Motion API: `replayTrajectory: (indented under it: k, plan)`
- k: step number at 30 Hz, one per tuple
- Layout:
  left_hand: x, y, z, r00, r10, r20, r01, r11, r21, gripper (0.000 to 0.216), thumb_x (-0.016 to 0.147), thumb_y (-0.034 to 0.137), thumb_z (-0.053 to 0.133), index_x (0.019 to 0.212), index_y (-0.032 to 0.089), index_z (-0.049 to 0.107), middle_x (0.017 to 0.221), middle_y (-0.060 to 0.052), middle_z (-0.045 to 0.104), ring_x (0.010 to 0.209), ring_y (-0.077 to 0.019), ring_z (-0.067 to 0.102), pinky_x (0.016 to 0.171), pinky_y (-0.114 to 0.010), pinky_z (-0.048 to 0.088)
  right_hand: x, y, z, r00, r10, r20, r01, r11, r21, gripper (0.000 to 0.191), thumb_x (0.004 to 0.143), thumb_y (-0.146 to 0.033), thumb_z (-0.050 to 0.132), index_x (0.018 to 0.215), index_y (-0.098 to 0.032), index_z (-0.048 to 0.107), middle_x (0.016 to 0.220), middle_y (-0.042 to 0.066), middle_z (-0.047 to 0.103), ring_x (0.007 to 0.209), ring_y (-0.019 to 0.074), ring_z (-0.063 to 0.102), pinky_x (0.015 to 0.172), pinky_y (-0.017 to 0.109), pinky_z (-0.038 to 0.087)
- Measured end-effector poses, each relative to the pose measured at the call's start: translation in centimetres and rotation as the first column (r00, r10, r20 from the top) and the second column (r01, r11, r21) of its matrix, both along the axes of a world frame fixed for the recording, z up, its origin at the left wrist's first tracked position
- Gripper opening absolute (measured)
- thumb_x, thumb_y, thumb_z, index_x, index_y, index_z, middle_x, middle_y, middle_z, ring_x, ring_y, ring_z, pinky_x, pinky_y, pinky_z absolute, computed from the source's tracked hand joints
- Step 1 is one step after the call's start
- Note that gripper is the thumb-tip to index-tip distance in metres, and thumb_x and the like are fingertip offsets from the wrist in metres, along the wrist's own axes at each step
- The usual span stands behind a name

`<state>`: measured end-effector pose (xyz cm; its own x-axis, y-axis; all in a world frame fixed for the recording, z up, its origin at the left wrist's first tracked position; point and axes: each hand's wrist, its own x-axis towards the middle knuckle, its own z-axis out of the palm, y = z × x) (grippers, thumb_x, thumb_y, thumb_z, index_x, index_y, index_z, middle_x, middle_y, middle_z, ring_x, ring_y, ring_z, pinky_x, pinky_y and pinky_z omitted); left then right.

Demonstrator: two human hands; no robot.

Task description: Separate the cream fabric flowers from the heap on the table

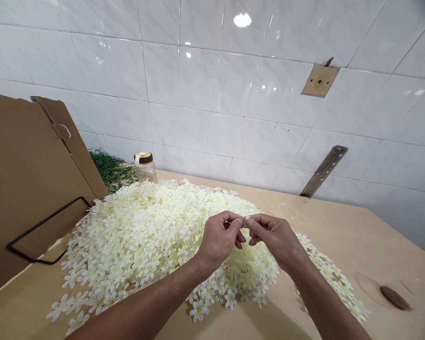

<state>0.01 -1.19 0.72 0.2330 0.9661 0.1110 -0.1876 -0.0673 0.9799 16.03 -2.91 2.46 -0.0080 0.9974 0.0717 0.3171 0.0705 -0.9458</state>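
Probably light, soft, easily creased, the small pale piece [247, 218] near frame centre suits an edge hold, left hand [220, 236] and right hand [273, 235] pinching it, fingertips close together.

the flower pile [145, 226] is white-petalled, loosely heaped — small pale piece [247, 218] pinched over its right side, thinner flower spread [331, 269] further right.

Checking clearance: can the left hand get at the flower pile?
Likely yes: the left hand seems just above the flower pile, nothing visibly between, though it appears pinched beside the right hand.
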Motion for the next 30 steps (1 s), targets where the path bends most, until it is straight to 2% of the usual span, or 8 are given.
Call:
replayTrajectory:
  k: [4,9,11,14,18,23,27,30]
  plan:
    - [-0.1,-0.2,0.1,1.0,0.016,-0.017,-0.016,1.0,0.016,0.023,0.087,0.035,0.061,0.079,0.014,0.064,0.056,-0.002,0.063,0.045,-0.0117,0.058,0.048,-0.023,0.05,0.2,0.0,-0.2,0.99,-0.109,0.088,0.106,0.994,0.036,0.041,0.079,-0.058,0.07,0.081,-0.017,0.073,0.061,0.0,0.062,0.058,0.0176,0.062,0.058,0.03,0.048]
    - [-0.1,0.1,0.6,0.998,0.038,0.041,-0.036,0.999,-0.039,0.024,0.087,0.036,0.06,0.078,0.015,0.06,0.059,-0.001,0.061,0.044,-0.012,0.058,0.045,-0.024,0.05,0.3,0.0,-0.5,0.972,-0.134,0.194,0.111,0.986,0.126,0.045,0.087,-0.062,0.059,0.074,-0.019,0.065,0.052,0.0,0.061,0.049,0.0157,0.057,0.051,0.026,0.041]
    - [0.0,0.1,0.6,0.998,0.032,0.056,-0.028,0.997,-0.067,0.023,0.086,0.035,0.06,0.078,0.014,0.059,0.065,-0.002,0.062,0.046,-0.0119,0.059,0.044,-0.024,0.05,0.2,-0.1,-0.6,0.979,-0.118,0.168,0.095,0.986,0.137,0.047,0.089,-0.063,0.055,0.071,-0.019,0.061,0.049,-0.001,0.058,0.049,0.0158,0.058,0.052,0.026,0.042]
    - [0.1,0.1,0.6,0.997,0.017,0.077,-0.009,0.995,-0.1,0.021,0.086,0.034,0.06,0.08,0.014,0.06,0.076,-0.004,0.063,0.048,-0.0118,0.061,0.043,-0.023,0.049,-0.1,-0.1,-0.6,0.997,-0.07,0.042,0.065,0.993,0.101,0.049,0.089,-0.064,0.054,0.066,-0.02,0.053,0.055,-0.003,0.053,0.047,0.0134,0.057,0.051,0.026,0.045]
    - [0.1,0.0,0.7,0.995,-0.016,0.1,0.03,0.99,-0.141,0.021,0.087,0.034,0.059,0.08,0.013,0.06,0.078,-0.004,0.062,0.05,-0.0119,0.062,0.044,-0.024,0.05,-0.4,0.0,-0.8,0.999,-0.034,-0.033,0.036,0.997,0.061,0.049,0.089,-0.063,0.055,0.066,-0.02,0.049,0.062,-0.005,0.049,0.043,0.0103,0.053,0.047,0.026,0.044]
    - [0.1,0.0,0.7,0.988,-0.046,0.149,0.068,0.987,-0.149,0.026,0.084,0.039,0.065,0.078,0.014,0.06,0.069,-0.003,0.063,0.049,-0.0132,0.061,0.046,-0.027,0.051,-0.3,-0.2,-0.8,0.999,-0.019,0.051,0.014,0.996,0.089,0.043,0.089,-0.06,0.057,0.076,-0.019,0.058,0.058,-0.002,0.058,0.053,0.0176,0.063,0.057,0.03,0.05]
    - [0.1,-0.2,0.8,0.988,-0.067,0.138,0.086,0.987,-0.137,0.028,0.084,0.041,0.066,0.077,0.015,0.06,0.057,-0.001,0.059,0.049,-0.0152,0.061,0.049,-0.027,0.052,-0.5,-0.6,-0.2,0.983,-0.047,0.178,0.028,0.994,0.107,0.047,0.092,-0.06,0.051,0.067,-0.02,0.052,0.052,-0.003,0.053,0.046,0.0155,0.06,0.048,0.026,0.042]
    - [0.1,-0.3,0.8,0.984,-0.091,0.153,0.113,0.983,-0.143,0.027,0.084,0.04,0.067,0.078,0.014,0.06,0.058,-0.002,0.06,0.051,-0.0155,0.062,0.049,-0.027,0.051,-0.8,-0.8,0.2,0.968,-0.07,0.24,0.037,0.989,0.141,0.049,0.094,-0.059,0.048,0.063,-0.021,0.048,0.05,-0.004,0.049,0.041,0.0131,0.055,0.044,0.024,0.04]
